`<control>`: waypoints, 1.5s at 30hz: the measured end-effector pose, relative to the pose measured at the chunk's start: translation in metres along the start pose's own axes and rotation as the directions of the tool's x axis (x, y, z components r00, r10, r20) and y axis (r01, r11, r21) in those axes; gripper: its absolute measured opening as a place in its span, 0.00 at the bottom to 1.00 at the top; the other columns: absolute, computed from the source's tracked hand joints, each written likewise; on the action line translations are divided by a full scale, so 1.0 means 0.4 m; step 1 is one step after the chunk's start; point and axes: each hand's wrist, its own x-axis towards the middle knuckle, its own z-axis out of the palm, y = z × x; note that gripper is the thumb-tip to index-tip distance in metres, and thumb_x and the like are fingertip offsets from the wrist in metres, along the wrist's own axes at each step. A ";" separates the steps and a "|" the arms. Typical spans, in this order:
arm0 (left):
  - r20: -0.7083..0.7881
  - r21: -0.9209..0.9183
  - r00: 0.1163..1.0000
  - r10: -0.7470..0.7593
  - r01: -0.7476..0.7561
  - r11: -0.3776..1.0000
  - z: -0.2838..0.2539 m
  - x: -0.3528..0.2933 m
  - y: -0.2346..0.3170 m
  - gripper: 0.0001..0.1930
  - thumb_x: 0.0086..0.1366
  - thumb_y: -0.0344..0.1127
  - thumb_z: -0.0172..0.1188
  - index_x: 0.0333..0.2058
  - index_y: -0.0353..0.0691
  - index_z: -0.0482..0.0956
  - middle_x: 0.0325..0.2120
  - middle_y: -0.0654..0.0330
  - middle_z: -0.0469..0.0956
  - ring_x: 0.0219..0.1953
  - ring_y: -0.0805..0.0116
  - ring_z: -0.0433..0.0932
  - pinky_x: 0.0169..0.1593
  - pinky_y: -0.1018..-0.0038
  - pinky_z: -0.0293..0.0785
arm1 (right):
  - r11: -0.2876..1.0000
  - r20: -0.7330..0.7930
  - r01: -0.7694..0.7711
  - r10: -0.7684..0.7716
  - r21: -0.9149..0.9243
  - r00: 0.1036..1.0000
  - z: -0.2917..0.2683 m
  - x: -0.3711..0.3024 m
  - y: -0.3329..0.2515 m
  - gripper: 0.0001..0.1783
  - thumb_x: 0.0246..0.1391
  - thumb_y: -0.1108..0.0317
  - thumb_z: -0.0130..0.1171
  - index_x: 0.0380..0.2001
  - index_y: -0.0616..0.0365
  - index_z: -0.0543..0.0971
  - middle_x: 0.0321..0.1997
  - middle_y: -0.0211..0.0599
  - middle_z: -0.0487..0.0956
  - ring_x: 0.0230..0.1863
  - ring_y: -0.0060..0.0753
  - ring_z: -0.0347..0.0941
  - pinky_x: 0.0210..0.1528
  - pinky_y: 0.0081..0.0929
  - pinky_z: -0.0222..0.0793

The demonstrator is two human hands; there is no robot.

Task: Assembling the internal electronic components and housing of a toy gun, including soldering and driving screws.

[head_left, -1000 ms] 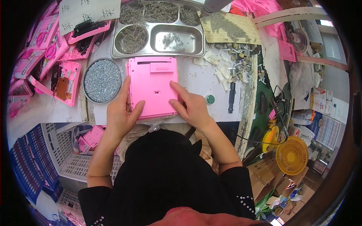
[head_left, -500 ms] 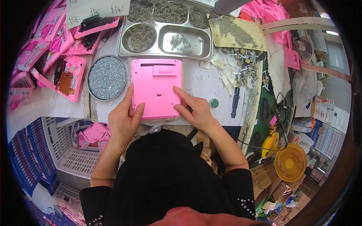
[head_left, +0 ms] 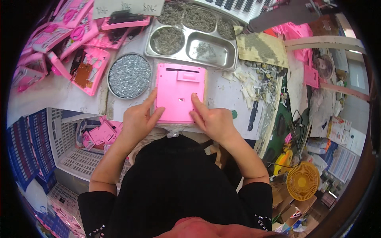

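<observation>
A flat pink plastic case [head_left: 174, 109] lies on the bench in front of me, with a slot along its far edge and a small raised block below that slot. My left hand [head_left: 139, 120] holds its left edge, index finger stretched along the side and thumb near the lower left corner. From the other side my right hand [head_left: 216, 121] rests index finger and thumb on the top face near the right edge. The undersides of both hands and their curled fingers are hidden. Some clear plastic film [head_left: 173, 131] shows under the case's near edge.
A round tin of small silvery pieces [head_left: 129, 76] stands left of the case. Beyond it is a metal compartment tray [head_left: 232, 59] of screws. Pink casings [head_left: 93, 65] pile up at far left; small white parts [head_left: 248, 89] and a black bar [head_left: 253, 115] lie at right.
The whole view has shifted, so the bench items sit farther right. My right fingertips lie a little farther in on the case. The case keeps its place beside the tin and tray.
</observation>
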 end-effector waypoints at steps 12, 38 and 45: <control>0.018 0.153 0.992 0.126 -0.127 0.980 -0.032 0.009 -0.009 0.31 0.63 0.50 0.68 0.60 0.36 0.79 0.12 0.56 0.72 0.16 0.57 0.76 0.24 0.63 0.72 | 0.992 0.118 0.082 -0.071 -0.093 0.990 -0.044 0.058 -0.011 0.20 0.62 0.58 0.62 0.52 0.59 0.82 0.11 0.39 0.75 0.13 0.43 0.75 0.18 0.39 0.70; -0.209 0.286 0.953 0.218 -0.154 0.946 -0.162 0.197 -0.139 0.10 0.63 0.35 0.65 0.28 0.37 0.75 0.27 0.54 0.75 0.33 0.50 0.77 0.38 0.56 0.70 | 0.978 0.410 0.131 -0.054 -0.162 0.910 -0.113 0.124 -0.024 0.18 0.64 0.55 0.58 0.43 0.61 0.81 0.15 0.40 0.78 0.19 0.46 0.80 0.22 0.43 0.74; -0.201 0.106 0.949 0.241 -0.224 0.969 -0.149 0.174 -0.113 0.07 0.61 0.31 0.68 0.32 0.35 0.79 0.29 0.54 0.78 0.33 0.51 0.78 0.39 0.62 0.73 | 0.992 0.312 0.110 -0.085 -0.063 0.946 -0.115 0.103 -0.023 0.22 0.63 0.60 0.55 0.48 0.71 0.81 0.15 0.43 0.79 0.19 0.48 0.80 0.22 0.44 0.75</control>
